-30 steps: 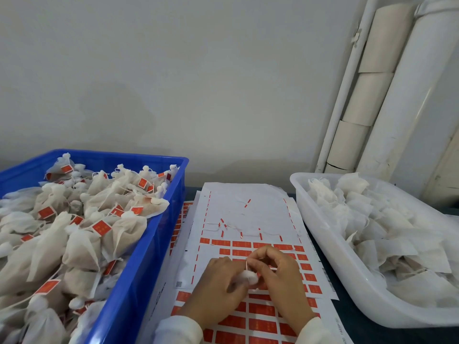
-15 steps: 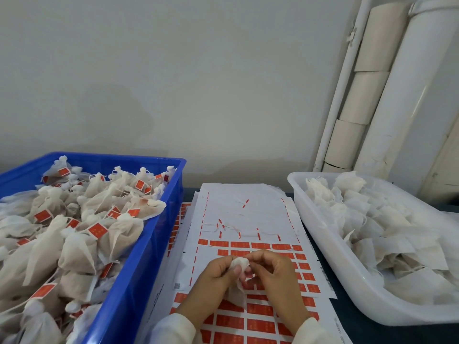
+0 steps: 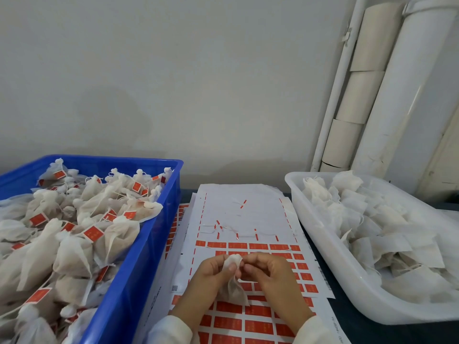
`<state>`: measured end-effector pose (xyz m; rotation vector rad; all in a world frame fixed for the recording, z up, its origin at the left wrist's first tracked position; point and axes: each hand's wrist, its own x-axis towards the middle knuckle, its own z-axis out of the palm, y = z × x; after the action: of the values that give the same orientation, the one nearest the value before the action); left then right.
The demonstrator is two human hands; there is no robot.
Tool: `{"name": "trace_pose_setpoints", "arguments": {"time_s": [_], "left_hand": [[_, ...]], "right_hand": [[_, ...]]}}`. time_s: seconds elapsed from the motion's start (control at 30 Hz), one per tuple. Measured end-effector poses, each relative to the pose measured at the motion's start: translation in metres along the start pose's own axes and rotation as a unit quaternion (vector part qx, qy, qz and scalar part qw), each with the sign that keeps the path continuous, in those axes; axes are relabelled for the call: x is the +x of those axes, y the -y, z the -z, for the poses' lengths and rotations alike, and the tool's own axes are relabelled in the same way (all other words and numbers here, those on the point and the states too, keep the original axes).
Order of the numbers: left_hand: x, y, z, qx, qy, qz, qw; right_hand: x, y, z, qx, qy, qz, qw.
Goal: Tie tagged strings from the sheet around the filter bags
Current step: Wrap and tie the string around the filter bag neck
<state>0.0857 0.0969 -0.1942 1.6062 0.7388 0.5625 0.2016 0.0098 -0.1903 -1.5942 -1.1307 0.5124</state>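
Filter bag point(image 3: 233, 281) held above sheet point(image 3: 248, 214), gathered neck pinched by left hand point(image 3: 213, 271) and right hand point(image 3: 267, 270). Tying judged underway. Next: string cinched, knot secured; string itself too fine to be seen.

The filter bag point(image 3: 233, 281), a second ago only a small white bunch hidden between the two hands, now hangs in plain view over the tag sheet point(image 3: 248, 214), its gathered top sticking up. The left hand point(image 3: 211, 274) now pinches its neck, and the right hand point(image 3: 268, 271) has drawn slightly off to the right of the top.
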Motion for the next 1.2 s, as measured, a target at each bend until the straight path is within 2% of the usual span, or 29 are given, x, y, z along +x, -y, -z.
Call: {"name": "trace_pose_setpoints", "arguments": {"time_s": [0.2, 0.4, 0.63, 0.73, 1.03, 1.2], "left_hand": [[0.000, 0.004, -0.001, 0.053, -0.010, -0.045, 0.998], [0.002, 0.007, -0.004, 0.094, -0.042, -0.066, 0.992], [0.000, 0.005, -0.007, 0.046, -0.042, -0.047, 0.997], [-0.001, 0.007, -0.008, 0.069, -0.068, -0.062, 0.993], [-0.001, 0.009, -0.015, 0.064, -0.141, -0.086, 0.984], [-0.001, 0.005, -0.014, 0.022, -0.179, -0.055, 0.982]], "right_hand": [[0.000, 0.004, 0.000, 0.013, -0.002, -0.025, 1.000], [-0.002, 0.002, -0.004, -0.001, -0.067, -0.030, 0.997], [-0.002, 0.003, -0.007, -0.058, -0.072, -0.023, 0.995], [-0.002, 0.003, -0.007, -0.067, -0.050, -0.016, 0.996], [0.000, 0.001, -0.010, -0.024, -0.057, -0.022, 0.998], [0.000, 0.000, -0.008, 0.016, -0.042, -0.029, 0.999]]}}
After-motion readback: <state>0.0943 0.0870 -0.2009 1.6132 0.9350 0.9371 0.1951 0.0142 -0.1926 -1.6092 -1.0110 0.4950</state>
